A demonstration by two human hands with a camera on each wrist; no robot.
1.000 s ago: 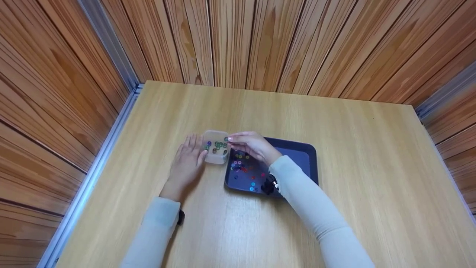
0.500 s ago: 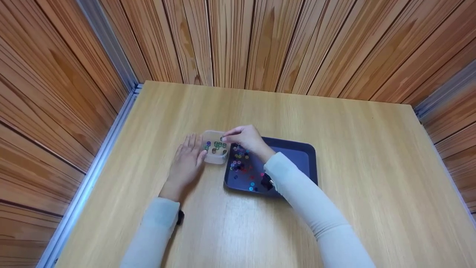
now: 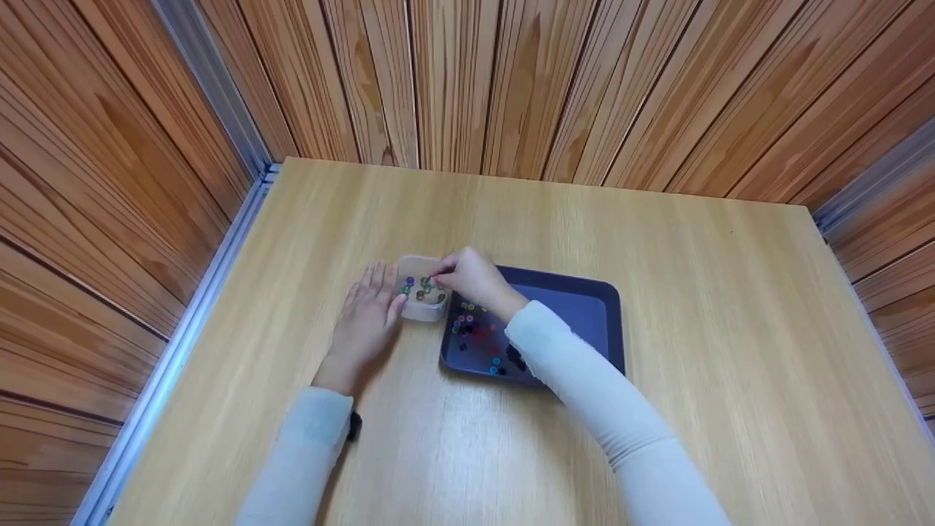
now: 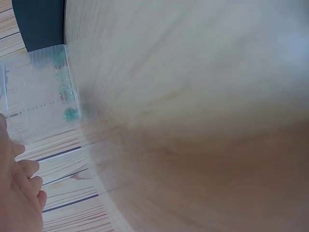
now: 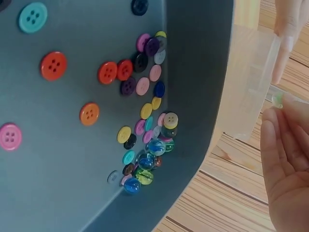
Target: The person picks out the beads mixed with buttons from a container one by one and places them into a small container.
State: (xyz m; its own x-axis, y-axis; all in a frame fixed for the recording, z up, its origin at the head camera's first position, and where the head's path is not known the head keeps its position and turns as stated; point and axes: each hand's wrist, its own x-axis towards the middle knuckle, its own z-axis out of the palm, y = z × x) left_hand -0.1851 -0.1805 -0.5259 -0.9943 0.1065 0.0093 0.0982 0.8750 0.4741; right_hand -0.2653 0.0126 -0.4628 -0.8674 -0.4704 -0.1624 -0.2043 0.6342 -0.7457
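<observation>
Your left hand (image 3: 367, 318) lies flat on the worktop (image 3: 687, 292), fingers (image 3: 378, 277) straight, its thumb touching the near side of the small clear container (image 3: 422, 299). Your right hand (image 3: 473, 277) hovers over that container's right rim with its fingers curled together (what they pinch is too small to tell). Just right of the container sits the dark tray (image 3: 584, 310), coloured buttons and marbles (image 3: 475, 332) clustered at its left end.

Left wrist view mostly blurred tabletop (image 4: 193, 121) — clear container (image 4: 41, 92) cut off at left; right hand (image 3: 471, 281) hiding whatever pinched — too small.
</observation>
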